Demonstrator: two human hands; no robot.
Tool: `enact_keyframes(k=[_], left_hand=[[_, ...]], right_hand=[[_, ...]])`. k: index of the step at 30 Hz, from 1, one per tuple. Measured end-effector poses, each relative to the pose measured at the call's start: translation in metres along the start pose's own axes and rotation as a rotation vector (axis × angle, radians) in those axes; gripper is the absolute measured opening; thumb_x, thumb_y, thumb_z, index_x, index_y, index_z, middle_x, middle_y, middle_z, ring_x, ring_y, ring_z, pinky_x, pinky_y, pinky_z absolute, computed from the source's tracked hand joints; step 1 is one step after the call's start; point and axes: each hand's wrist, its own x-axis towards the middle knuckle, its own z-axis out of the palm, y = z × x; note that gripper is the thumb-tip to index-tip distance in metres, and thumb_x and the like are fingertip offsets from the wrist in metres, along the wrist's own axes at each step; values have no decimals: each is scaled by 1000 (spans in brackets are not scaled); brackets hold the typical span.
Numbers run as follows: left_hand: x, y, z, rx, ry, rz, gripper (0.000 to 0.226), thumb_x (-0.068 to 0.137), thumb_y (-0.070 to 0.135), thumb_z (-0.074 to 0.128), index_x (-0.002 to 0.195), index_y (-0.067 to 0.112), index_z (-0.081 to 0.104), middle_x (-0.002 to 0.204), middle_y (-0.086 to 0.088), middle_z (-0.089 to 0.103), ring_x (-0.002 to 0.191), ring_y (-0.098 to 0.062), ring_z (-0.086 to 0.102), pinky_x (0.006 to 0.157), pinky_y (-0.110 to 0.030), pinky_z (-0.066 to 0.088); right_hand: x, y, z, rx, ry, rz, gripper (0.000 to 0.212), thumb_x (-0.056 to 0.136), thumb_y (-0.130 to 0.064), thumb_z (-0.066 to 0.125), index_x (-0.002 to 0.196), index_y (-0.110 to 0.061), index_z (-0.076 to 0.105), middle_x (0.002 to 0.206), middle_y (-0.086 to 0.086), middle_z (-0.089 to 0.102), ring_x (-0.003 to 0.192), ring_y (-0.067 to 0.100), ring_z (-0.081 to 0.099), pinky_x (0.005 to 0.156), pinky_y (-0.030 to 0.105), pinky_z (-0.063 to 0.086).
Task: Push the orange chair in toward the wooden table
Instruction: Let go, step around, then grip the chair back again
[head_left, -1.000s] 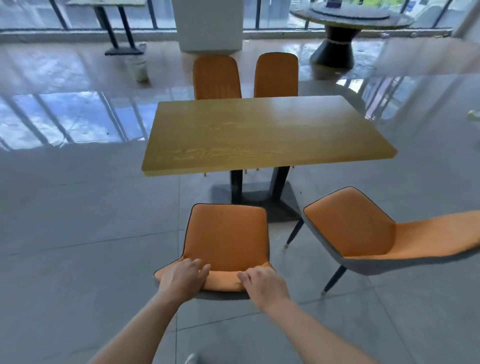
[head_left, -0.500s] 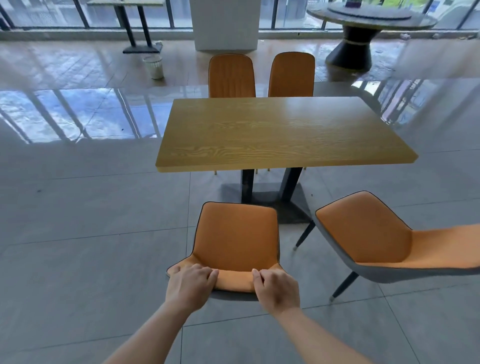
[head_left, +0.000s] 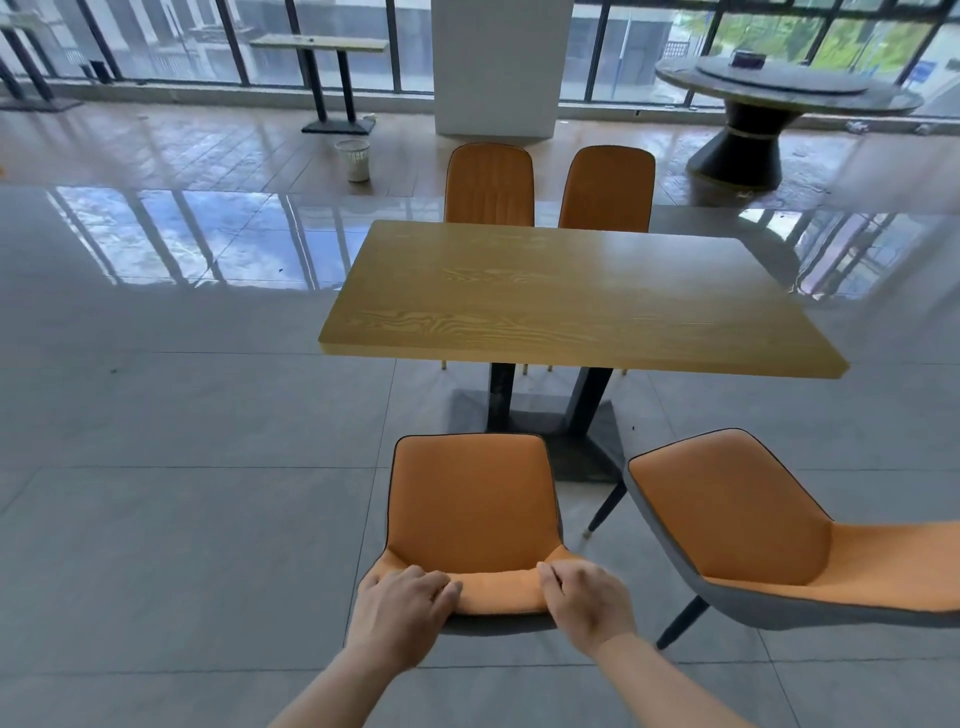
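Tiled floor (head_left: 156, 519) (glossy), wooden table (head_left: 571, 301), left hand (head_left: 400, 613), right hand (head_left: 587, 605), grips clasping orange chair (head_left: 467, 509).

On the near side of the wooden table (head_left: 571, 306), the orange chair (head_left: 470, 509) hides its legs under its own seat, and the left grip (head_left: 400, 608) and right grip (head_left: 587, 603) cover parts of its back's top edge. Off the table's near right corner, a second chair (head_left: 727, 514) runs past the picture's right edge. Beyond the table, two far chairs (head_left: 490, 184) show only their backs
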Motion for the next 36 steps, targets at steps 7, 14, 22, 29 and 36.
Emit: enact_keyframes(k=[7,14,22,29,36], left_hand=[[1,2,-1,4,35,-39,48,101,59,19,90,34,59,93,10,61,91,-11,56,88,-35,37],[-1,-17,-5,-12,75,-43,52,102,56,19,85,31,61,89,11,63,87,-10,56,91,-34,38],[-7,-27,-6,10,92,-28,55,102,57,18,81,28,59,85,9,63,86,-11,57,93,-36,38],[-14,-6,8,29,120,-44,53,102,55,17,78,28,55,82,8,58,83,-12,57,89,-40,38],[-21,-1,20,43,155,-62,56,99,55,18,75,26,60,79,10,63,77,-10,58,88,-37,39]], right_hand=[[0,-6,-5,-8,-27,-36,46,101,-46,27,91,-27,67,95,-3,71,89,17,63,82,34,49],[-15,-30,4,-61,41,4,51,103,-50,27,89,-25,69,90,-3,72,80,15,62,77,30,48],[-21,-35,12,-29,37,53,56,98,-58,28,89,-25,72,89,-3,73,85,15,64,76,31,52],[-28,-14,9,19,55,66,53,101,-52,32,90,-23,76,90,0,74,86,17,66,78,32,51],[-41,-9,9,16,93,58,53,101,-51,35,89,-22,77,86,-1,73,79,12,64,66,22,43]])
